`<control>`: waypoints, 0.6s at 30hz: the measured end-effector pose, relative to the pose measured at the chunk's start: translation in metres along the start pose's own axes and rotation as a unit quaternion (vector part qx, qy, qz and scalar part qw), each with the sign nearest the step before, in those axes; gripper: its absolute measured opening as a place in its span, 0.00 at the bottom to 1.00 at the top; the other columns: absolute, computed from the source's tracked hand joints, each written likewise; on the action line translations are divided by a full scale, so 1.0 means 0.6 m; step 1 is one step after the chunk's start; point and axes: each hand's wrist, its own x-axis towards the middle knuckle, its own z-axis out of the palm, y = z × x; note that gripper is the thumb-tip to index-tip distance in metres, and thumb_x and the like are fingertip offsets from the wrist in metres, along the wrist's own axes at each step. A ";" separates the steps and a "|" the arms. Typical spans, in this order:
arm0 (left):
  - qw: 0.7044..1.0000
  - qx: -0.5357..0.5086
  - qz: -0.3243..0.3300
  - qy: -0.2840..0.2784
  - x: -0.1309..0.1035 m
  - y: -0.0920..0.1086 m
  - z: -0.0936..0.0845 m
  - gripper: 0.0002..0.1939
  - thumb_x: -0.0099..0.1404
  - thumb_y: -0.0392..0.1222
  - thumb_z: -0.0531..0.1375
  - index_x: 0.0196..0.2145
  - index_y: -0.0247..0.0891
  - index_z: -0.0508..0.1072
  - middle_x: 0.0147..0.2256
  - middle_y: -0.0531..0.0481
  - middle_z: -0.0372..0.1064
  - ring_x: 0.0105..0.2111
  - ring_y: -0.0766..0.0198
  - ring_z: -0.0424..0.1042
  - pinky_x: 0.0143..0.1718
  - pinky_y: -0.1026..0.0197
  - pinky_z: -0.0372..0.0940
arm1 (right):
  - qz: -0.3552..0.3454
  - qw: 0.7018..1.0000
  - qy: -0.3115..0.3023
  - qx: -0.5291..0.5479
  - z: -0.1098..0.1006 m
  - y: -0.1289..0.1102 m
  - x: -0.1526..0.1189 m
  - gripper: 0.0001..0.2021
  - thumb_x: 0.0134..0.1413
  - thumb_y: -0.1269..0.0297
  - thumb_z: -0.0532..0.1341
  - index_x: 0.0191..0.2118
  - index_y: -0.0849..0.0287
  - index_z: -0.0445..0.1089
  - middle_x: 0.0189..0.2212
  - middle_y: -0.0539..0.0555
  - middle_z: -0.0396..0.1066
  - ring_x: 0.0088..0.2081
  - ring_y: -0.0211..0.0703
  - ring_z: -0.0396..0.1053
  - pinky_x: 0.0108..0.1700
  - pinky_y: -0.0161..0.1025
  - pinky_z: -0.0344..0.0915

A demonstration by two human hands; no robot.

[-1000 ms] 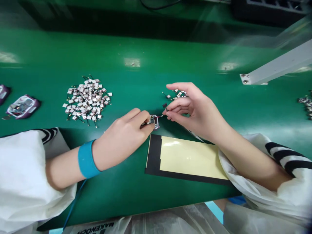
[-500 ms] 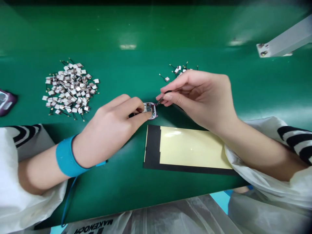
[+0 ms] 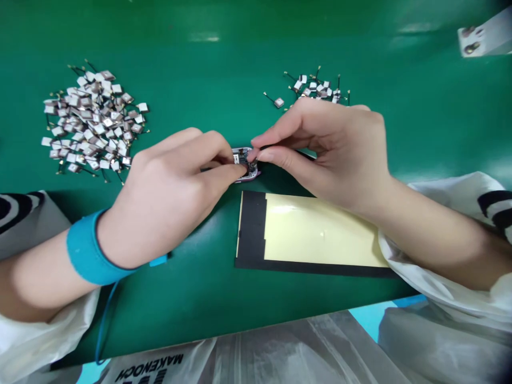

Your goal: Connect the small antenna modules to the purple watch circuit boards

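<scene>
A small rounded device housing (image 3: 253,174) with a pale rim shows its circuit board face up, in the middle of the green table. My left hand (image 3: 172,192) grips its left side between thumb and fingers and covers that part. From the right, my right hand (image 3: 340,149) has thumb and forefinger pinched together at the housing's upper right edge. A slim dark piece shows between these fingers; its kind is not clear. One fingertip of that hand is over the board.
Many small square modules with short black cables form a large pile (image 3: 92,122) at left. A smaller pile (image 3: 320,88) lies behind my right hand. A yellow sheet with black borders (image 3: 320,229) lies in front. My left wrist wears a corded blue strap (image 3: 86,250). A white bracket (image 3: 486,40) stands far right.
My right hand has come closer, its pinched fingertips now at the housing's edge and over the board. My left hand keeps its hold. The whole view has shifted a little.
</scene>
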 end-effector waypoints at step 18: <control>1.000 0.011 0.017 0.005 0.002 0.000 0.000 0.12 0.65 0.39 0.49 0.36 0.38 0.72 0.31 0.52 0.65 0.33 0.64 0.67 0.27 0.62 0.64 | 0.038 0.996 -0.011 0.076 0.004 0.006 0.009 0.03 0.58 0.70 0.51 0.34 0.58 0.54 0.30 0.50 0.67 0.31 0.37 0.69 0.31 0.34 0.69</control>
